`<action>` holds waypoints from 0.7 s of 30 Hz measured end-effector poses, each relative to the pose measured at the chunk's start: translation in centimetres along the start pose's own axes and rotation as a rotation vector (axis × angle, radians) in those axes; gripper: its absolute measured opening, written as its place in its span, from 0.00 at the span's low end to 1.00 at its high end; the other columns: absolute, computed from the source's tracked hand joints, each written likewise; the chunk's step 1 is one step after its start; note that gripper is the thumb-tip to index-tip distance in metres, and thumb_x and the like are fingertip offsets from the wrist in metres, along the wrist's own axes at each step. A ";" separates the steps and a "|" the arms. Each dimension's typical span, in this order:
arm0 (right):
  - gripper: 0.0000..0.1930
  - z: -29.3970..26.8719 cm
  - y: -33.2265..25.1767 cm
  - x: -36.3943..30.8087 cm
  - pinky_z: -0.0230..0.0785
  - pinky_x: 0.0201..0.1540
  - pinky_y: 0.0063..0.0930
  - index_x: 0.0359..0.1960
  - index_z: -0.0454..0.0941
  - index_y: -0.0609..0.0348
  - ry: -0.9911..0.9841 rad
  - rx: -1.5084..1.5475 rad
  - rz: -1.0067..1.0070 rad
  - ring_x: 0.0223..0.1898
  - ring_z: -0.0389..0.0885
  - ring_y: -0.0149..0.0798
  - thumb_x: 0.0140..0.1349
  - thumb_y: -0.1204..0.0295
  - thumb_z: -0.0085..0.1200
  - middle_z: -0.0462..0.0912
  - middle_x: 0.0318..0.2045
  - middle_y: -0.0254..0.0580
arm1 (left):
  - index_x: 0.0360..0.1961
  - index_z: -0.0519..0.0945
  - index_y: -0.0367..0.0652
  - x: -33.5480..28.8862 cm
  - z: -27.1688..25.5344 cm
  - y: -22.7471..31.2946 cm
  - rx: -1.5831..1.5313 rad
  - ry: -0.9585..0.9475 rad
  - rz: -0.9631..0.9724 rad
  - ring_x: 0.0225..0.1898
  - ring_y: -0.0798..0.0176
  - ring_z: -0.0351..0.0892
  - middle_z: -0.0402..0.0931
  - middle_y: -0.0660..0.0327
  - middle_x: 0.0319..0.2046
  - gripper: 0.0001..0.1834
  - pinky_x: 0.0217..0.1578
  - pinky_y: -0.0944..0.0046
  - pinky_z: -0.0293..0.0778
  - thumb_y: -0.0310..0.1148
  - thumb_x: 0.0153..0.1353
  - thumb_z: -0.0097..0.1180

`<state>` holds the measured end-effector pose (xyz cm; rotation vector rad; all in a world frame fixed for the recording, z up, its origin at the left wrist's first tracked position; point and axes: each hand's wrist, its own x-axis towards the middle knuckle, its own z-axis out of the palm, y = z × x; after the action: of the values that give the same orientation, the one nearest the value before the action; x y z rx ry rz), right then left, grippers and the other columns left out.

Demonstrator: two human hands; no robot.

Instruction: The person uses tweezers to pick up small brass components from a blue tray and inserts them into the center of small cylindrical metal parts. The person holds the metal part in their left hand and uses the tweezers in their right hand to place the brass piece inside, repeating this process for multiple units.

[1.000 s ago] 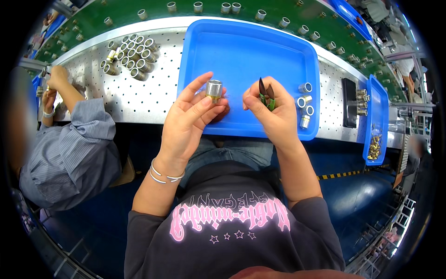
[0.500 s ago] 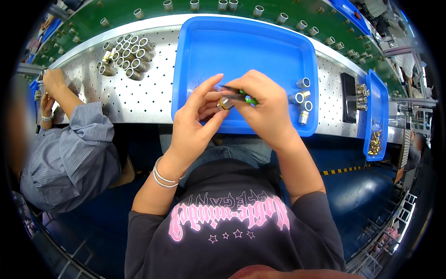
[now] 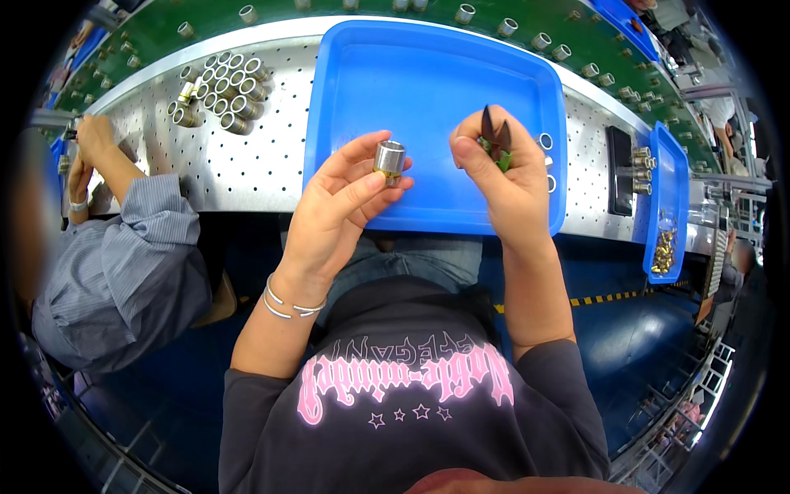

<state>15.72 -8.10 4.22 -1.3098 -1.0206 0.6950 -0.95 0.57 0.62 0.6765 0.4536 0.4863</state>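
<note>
Between the thumb and fingers of my left hand (image 3: 333, 193) is a short metal sleeve (image 3: 389, 158), silver above with a brass-coloured lower end. It is held nearly upright over the near part of a blue tray (image 3: 436, 216). My right hand (image 3: 506, 177) is closed round a pair of snips (image 3: 496, 136) with dark blades and green handles. The blades point up and away from me, apart from the sleeve. Beyond that hand, at the tray's right side, a few more metal sleeves (image 3: 544, 142) show, partly hidden by it.
Many similar sleeves (image 3: 239, 104) stand grouped on the perforated metal table (image 3: 271, 156). A co-worker's hand (image 3: 96, 138) is at the far left. At right are a dark flat device (image 3: 618, 171) and a blue bin (image 3: 673, 206) with brass parts. Sleeves line the green belt (image 3: 428, 15) behind.
My hands have drawn apart. The right hand moved right with the snips, their blades swinging upward. The left hand turned the sleeve upright into plain view.
</note>
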 end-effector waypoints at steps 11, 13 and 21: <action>0.04 0.6 -0.9 0.1 0.66 0.31 0.15 0.30 0.72 0.64 -0.105 0.131 -0.032 0.27 0.73 0.23 0.58 0.78 0.55 0.73 0.24 0.32 | 0.55 0.68 0.37 -0.1 0.5 -0.2 0.092 0.017 0.059 0.45 0.58 0.78 0.75 0.50 0.45 0.23 0.48 0.65 0.73 0.27 0.58 0.55; 0.04 0.6 -1.0 0.1 0.67 0.31 0.16 0.30 0.72 0.65 -0.129 0.147 -0.040 0.28 0.74 0.24 0.59 0.78 0.54 0.74 0.25 0.33 | 0.55 0.68 0.36 -0.2 0.6 -0.2 0.126 0.023 0.066 0.45 0.58 0.78 0.75 0.51 0.45 0.23 0.48 0.64 0.73 0.27 0.58 0.56; 0.04 0.8 -1.3 0.2 0.68 0.31 0.17 0.30 0.72 0.65 -0.174 0.227 -0.051 0.28 0.75 0.25 0.59 0.78 0.54 0.74 0.24 0.34 | 0.53 0.70 0.35 0.0 0.5 -0.9 0.222 0.006 0.151 0.44 0.60 0.78 0.75 0.53 0.43 0.21 0.48 0.64 0.73 0.20 0.56 0.54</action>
<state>14.89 -7.74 5.50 -1.0371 -1.0767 0.8710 -0.48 -0.26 0.37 0.9280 0.4681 0.5859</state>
